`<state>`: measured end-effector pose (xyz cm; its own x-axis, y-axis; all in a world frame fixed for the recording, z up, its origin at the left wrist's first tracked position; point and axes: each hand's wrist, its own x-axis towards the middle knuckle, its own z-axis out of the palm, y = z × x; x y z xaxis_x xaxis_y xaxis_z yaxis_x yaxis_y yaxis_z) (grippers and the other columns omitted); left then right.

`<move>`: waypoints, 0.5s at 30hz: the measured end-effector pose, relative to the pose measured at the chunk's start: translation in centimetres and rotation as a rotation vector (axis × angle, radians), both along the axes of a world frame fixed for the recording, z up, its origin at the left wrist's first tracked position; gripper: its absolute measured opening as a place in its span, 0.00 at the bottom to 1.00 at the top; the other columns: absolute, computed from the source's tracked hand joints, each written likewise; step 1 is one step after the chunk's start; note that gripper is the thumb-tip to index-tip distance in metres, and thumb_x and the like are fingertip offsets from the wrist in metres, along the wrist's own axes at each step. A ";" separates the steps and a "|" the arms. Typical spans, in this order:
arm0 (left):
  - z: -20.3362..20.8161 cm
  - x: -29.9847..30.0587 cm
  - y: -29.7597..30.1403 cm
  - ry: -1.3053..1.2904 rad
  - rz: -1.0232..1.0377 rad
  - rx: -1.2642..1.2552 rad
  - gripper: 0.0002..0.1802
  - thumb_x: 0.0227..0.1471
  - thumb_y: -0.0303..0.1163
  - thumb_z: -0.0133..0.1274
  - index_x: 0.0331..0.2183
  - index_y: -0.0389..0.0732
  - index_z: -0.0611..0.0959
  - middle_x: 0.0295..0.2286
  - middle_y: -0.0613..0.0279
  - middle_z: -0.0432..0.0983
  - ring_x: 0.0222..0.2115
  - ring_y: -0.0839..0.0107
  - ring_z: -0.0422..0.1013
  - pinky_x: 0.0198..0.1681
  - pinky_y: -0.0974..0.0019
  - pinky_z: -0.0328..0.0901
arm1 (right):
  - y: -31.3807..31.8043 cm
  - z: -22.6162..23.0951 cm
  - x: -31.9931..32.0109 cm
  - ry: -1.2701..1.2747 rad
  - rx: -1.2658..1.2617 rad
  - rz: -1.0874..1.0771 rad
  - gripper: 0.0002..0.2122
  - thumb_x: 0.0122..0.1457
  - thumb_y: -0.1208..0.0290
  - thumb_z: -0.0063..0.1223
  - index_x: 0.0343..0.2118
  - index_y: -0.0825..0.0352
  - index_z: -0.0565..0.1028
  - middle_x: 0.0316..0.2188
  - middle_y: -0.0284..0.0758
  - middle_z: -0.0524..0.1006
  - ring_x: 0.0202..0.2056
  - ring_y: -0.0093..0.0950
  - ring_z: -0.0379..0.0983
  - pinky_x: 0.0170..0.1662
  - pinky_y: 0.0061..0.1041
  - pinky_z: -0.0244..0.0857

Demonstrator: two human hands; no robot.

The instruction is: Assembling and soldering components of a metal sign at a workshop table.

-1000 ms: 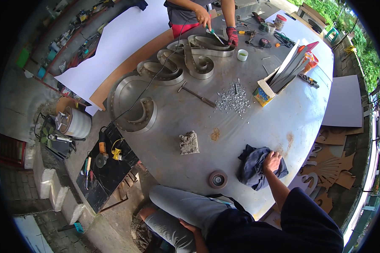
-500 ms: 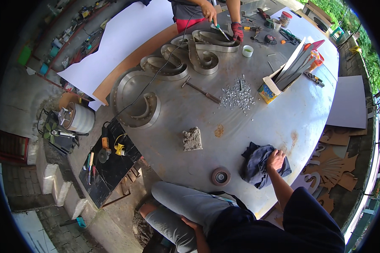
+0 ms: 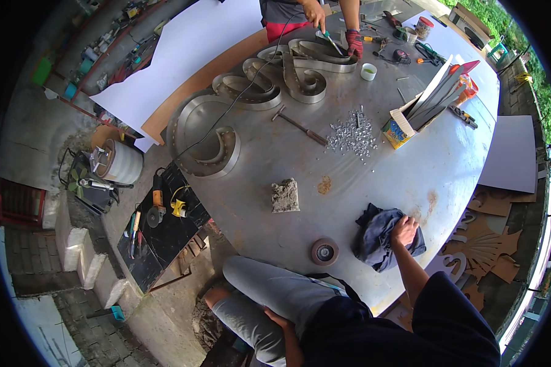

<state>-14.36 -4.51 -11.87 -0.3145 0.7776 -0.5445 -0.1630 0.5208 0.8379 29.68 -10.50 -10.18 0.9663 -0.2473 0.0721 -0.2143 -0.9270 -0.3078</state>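
My right hand (image 3: 404,231) presses down on a crumpled dark blue cloth (image 3: 376,240) at the right front of the metal table (image 3: 257,211), its fingers curled into the fabric. Low in the view, my left hand (image 3: 278,318) lies against my grey-trousered leg; its fingers are mostly hidden. Between the cloth and my knee sits a brown round disc (image 3: 324,251) with a dark hub. Farther in, a rough grey block (image 3: 285,196) rests on the metal.
Across the table a co-worker's gloved hand (image 3: 354,44) and bare hand work with a soldering iron on curved metal channel forms (image 3: 226,147). A hammer (image 3: 300,125), scattered small metal bits (image 3: 352,136) and a box of strips (image 3: 399,127) lie mid-table. An angle grinder (image 3: 157,205) sits lower left.
The whole scene has shifted slightly to the right in the picture as my head moved. My right hand stays on the cloth, and my left hand stays by my leg.
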 end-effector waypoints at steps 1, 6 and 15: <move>0.2 0.2 0.0 -0.041 0.008 0.011 0.32 0.58 0.50 0.32 0.53 0.36 0.65 0.50 0.59 0.62 0.51 0.64 0.57 0.56 0.66 0.46 | -0.1 0.0 0.0 0.000 -0.002 -0.001 0.16 0.57 0.59 0.37 0.34 0.67 0.71 0.36 0.45 0.70 0.38 0.43 0.69 0.39 0.41 0.63; -0.6 -0.1 -0.2 -0.001 0.009 0.017 0.32 0.58 0.51 0.32 0.54 0.36 0.64 0.51 0.58 0.61 0.52 0.64 0.56 0.56 0.66 0.45 | -0.1 0.1 0.0 0.008 -0.010 -0.005 0.16 0.57 0.59 0.37 0.34 0.67 0.72 0.36 0.45 0.70 0.38 0.43 0.69 0.39 0.41 0.63; -1.4 -0.8 -0.3 0.002 -0.014 0.050 0.32 0.58 0.51 0.30 0.54 0.36 0.63 0.52 0.58 0.60 0.52 0.65 0.55 0.56 0.66 0.46 | 0.2 0.2 -0.1 0.011 -0.003 -0.010 0.16 0.58 0.59 0.36 0.33 0.67 0.72 0.36 0.45 0.70 0.38 0.43 0.69 0.39 0.40 0.63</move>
<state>-15.12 -4.83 -13.32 -0.3047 0.8083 -0.5038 -0.1542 0.4801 0.8635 29.55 -10.27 -9.93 0.9645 -0.2567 0.0621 -0.2270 -0.9258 -0.3022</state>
